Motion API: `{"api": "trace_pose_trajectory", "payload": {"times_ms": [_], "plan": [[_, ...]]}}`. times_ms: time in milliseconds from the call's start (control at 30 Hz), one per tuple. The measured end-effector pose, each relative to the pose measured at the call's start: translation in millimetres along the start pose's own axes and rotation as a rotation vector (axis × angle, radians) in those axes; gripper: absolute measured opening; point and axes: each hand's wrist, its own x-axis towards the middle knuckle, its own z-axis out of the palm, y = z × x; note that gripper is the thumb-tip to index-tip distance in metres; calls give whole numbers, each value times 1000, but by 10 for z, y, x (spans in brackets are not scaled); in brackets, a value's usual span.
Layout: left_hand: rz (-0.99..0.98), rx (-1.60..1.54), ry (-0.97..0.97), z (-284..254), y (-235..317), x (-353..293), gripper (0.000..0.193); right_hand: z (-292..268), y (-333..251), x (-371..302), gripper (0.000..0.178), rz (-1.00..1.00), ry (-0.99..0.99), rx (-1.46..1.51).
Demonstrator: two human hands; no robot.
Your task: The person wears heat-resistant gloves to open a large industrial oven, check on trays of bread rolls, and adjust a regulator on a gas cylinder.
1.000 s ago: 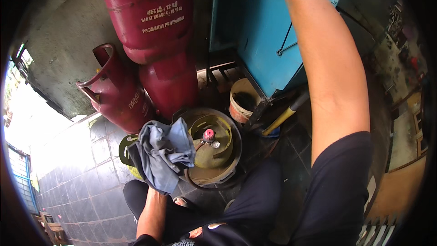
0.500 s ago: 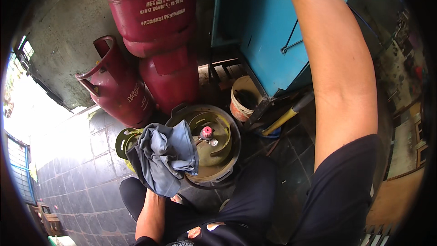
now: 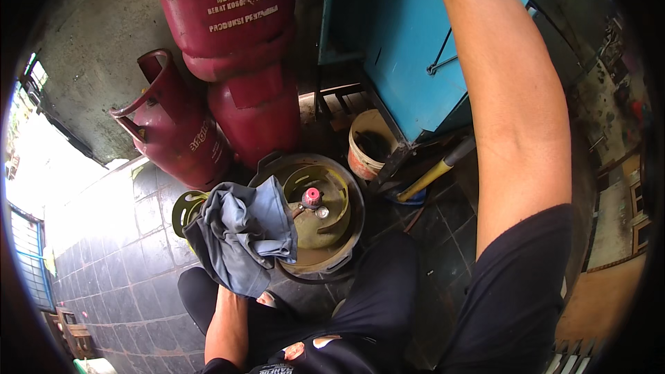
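My left forearm comes up from the lower edge, and a crumpled grey-blue cloth [image 3: 239, 235] drapes over my left hand [image 3: 234, 299], hiding the fingers; the hand holds this cloth. Just right of it stands a green gas cylinder [image 3: 332, 232] in a dark round tub [image 3: 359, 235], with a red-topped valve fitting [image 3: 312, 197] at its middle. Part of another green cylinder's collar [image 3: 185, 211] shows behind the cloth. My right arm [image 3: 516, 111] stretches far forward past a blue metal cabinet [image 3: 412, 48]; its hand lies beyond the top edge.
Large dark-pink gas cylinders [image 3: 232, 34] are stacked by the wall, with a smaller pink cylinder [image 3: 176, 135] to their left. A worn bucket [image 3: 364, 163] and a yellow-handled tool [image 3: 426, 180] sit by the cabinet's foot. Dark tiles [image 3: 118, 291] cover the floor.
The view has shifted slightly, so most things sit a little farther left. The cloth stays on my left hand, its folds slightly altered, and my right arm remains stretched forward.
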Motion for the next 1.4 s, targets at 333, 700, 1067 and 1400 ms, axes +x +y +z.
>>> {"api": "trace_pose_trajectory", "payload": {"times_ms": [333, 700, 1067, 1400], "plan": [[188, 125, 107, 29, 263, 32, 48, 223, 80, 316, 29, 0, 38, -152], [-55, -52, 69, -108, -614, 12, 50, 177, -42, 61, 33, 165, 125, 25], [32, -16, 126, -42, -358, -37, 54, 356, -16, 173, 34, 179, 177, 36], [199, 248, 48, -64, -802, 168, 65, 651, -316, 24, 42, 273, 639, -84]]}}
